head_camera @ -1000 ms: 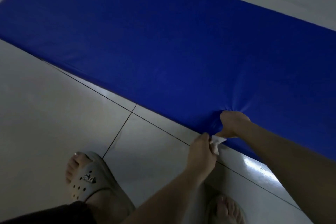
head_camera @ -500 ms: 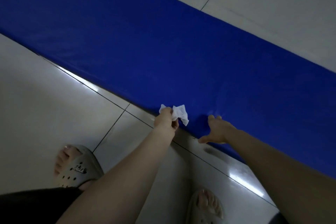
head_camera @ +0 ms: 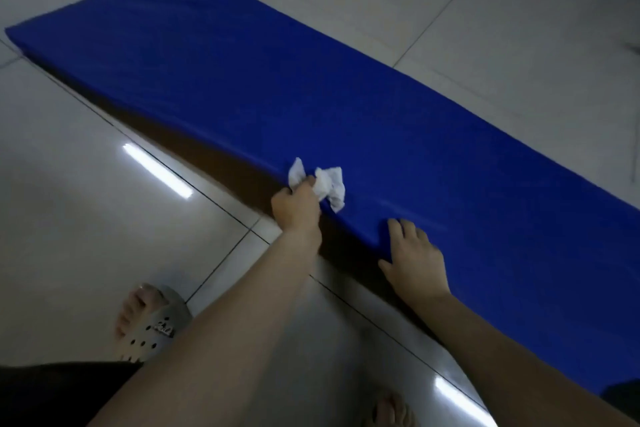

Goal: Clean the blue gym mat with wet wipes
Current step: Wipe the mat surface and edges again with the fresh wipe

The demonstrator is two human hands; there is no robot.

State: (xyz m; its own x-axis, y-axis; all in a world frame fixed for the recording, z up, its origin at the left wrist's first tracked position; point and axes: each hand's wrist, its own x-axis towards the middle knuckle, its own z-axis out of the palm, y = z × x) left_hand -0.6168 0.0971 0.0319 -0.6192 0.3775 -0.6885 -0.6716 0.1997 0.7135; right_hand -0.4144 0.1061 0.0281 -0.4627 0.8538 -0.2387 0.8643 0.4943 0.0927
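Glossy pale tiled floor [head_camera: 86,225] in a dim room, with strip-light glare [head_camera: 157,175] at 9 o'clock.

Near: a pale perforated rubber clog [head_camera: 152,326] on the foot at 7 o'clock, bare toes [head_camera: 391,407] of the other foot at 6. Both forearms reach in from the bottom edge.

Right hand [head_camera: 415,253] is at 5 o'clock of centre, palm down with fingers straight and spread. It presses the mat's near long edge and grasps nothing.

Left hand [head_camera: 298,208] is about centre, at 10 o'clock of the right hand, near but apart. Its fingers are clenched round a crumpled white wet wipe [head_camera: 329,185], and the wad sticks out past the knuckles onto the mat's near edge.

The thick rectangular blue vinyl gym mat [head_camera: 311,87] lies on the floor, running 10 o'clock to 4 o'clock. There's a dark band under its near edge; shadow or side wall, cannot tell.

My read: wiping is in hand at the near edge, with the right hand bracing. How much of the mat is done is unclear, as no wet streaks are readable.

Next move calls for:
- Stroke the wipe out toward 12–1 o'clock across the top, in overlapping passes.
- Keep the brace down, since the mat could slide on glossy tile.
- Flatten the wad for fuller contact.
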